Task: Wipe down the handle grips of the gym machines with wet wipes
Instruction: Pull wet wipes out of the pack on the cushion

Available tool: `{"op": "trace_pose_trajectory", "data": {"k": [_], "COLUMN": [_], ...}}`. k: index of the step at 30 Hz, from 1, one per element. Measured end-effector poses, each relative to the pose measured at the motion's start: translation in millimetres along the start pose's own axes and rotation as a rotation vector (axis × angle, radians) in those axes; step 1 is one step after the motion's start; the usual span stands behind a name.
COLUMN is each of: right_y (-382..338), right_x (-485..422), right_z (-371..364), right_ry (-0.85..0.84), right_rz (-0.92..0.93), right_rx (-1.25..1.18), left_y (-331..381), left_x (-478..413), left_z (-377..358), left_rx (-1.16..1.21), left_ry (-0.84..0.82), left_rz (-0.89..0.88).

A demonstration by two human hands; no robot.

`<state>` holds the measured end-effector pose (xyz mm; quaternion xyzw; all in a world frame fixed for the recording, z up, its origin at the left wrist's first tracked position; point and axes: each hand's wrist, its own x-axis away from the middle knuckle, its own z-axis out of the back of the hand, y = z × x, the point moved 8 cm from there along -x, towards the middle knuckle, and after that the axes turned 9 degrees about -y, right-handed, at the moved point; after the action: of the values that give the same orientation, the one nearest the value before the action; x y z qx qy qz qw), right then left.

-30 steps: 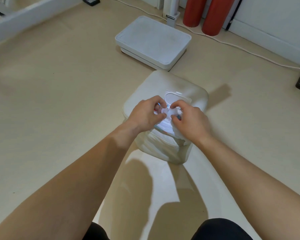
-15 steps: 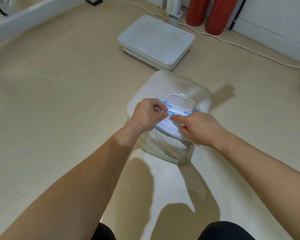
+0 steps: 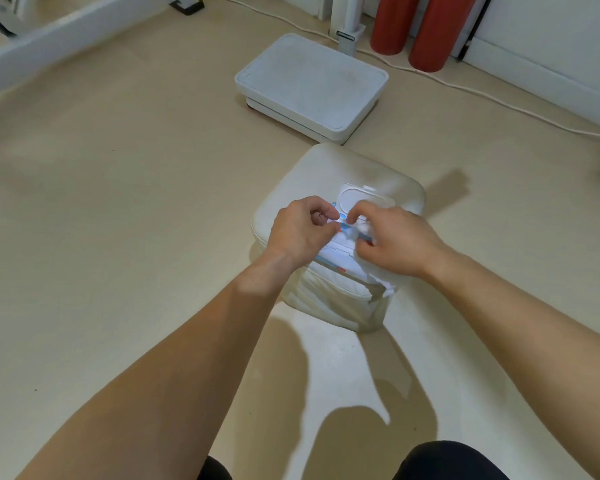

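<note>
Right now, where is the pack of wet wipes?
Head view, centre: the pack of wet wipes lies on the cream padded stool, left hand pinching it, right hand pinching a wipe at its opening.

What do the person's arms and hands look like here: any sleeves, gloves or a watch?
The left hand and right hand wear no gloves. The left forearm and right forearm show no sleeves up to the frame edge. Neither wrist carries a watch or bracelet. Dark clothing covers the knees at the bottom edge.
</note>
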<state>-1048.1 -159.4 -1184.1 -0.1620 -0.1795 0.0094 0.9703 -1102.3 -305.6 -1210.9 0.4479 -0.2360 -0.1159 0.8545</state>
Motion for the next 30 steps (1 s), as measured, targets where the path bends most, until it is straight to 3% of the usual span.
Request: {"op": "trace_pose_trajectory", "data": {"k": [3,8,12,17,20,23,25,27,30], "right_y": [24.1,28.5,32.0,31.4,10.7,-0.6,-3.9,-9.2,-13.5], "right_x": [20.5,38.1,51.0,60.5,64.4,66.6,65.7,61.9,55.3], "right_z": [-3.7,-11.6,-21.2,-5.7,-4.3,-13.2,-14.7,-16.1,-17.1], "right_ry": [0.186,0.297,0.264,0.204,0.037,-0.142,-0.178,-0.172,-0.178], "right_rz": [-0.121,-0.266,-0.334,-0.302,-0.244,-0.238,-0.233,-0.204,-0.176], "right_rx": [-0.197,-0.371,-0.523,-0.518,-0.229,0.057,0.168,0.264,0.342], "left_y": [2.8,7.6,15.2,20.8,18.5,18.5,16.7,22.7,32.4], "left_x": [4.3,12.5,16.9,20.6,23.6,23.8,18.1,12.0,-0.6], "left_z": [0.7,0.9,-10.9,-23.8,-29.7,-27.7,-18.1,-7.0,-12.6], "left_rx": [0.013,0.029,-0.137,-0.422,-0.547,-0.332,-0.147,-0.116,-0.061], "left_ry": [0.009,0.052,-0.011,-0.125,-0.223,-0.211,-0.091,0.04,-0.043], "left_rz": [-0.018,-0.033,-0.16,-0.232,-0.182,-0.117,-0.056,-0.073,-0.091]}}
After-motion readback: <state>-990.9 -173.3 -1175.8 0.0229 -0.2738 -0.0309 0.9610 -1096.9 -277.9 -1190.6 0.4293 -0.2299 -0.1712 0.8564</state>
